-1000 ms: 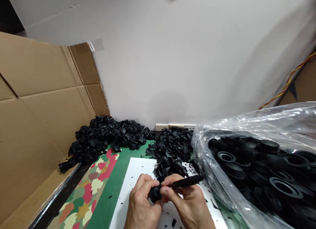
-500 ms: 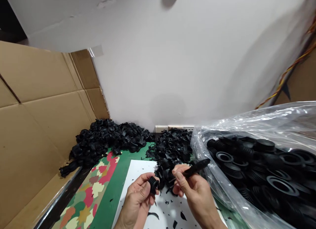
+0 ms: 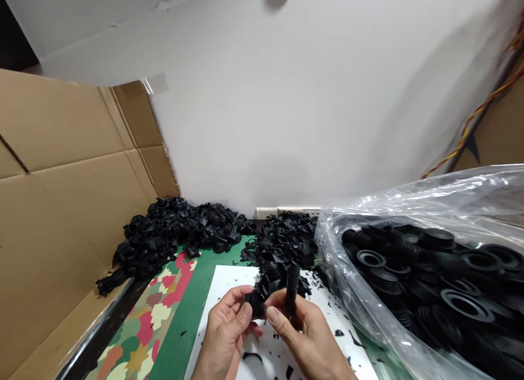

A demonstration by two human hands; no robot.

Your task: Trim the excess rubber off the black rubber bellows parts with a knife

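Observation:
Between the thumb and fingers of my left hand (image 3: pixel 227 328) is a small black ribbed rubber bellows (image 3: pixel 255 302). My right hand (image 3: pixel 305 328) is closed round a black-handled tool (image 3: pixel 292 284), its handle standing nearly upright. The right thumb and forefinger meet the bellows' right side, and the tool's working end is hidden by the fingers. Below both hands lies a white sheet (image 3: pixel 208 309) scattered with black rubber scraps. A heap of black trimmings (image 3: pixel 286 241) rises just beyond the fingertips.
At the right, a clear plastic bag (image 3: pixel 333 281) holds many black ribbed rubber parts (image 3: pixel 466 303). Another pile of black rubber pieces (image 3: pixel 184 227) sits at the back left, beside a cardboard panel (image 3: pixel 82 200). A patterned strip (image 3: pixel 147 325) lies on the green tabletop (image 3: pixel 176 325). The wall (image 3: pixel 295 96) closes off the back.
My right hand has moved left to the bellows, and the tool handle has swung from slanting right to nearly upright. My left hand stays almost in place, still holding the bellows.

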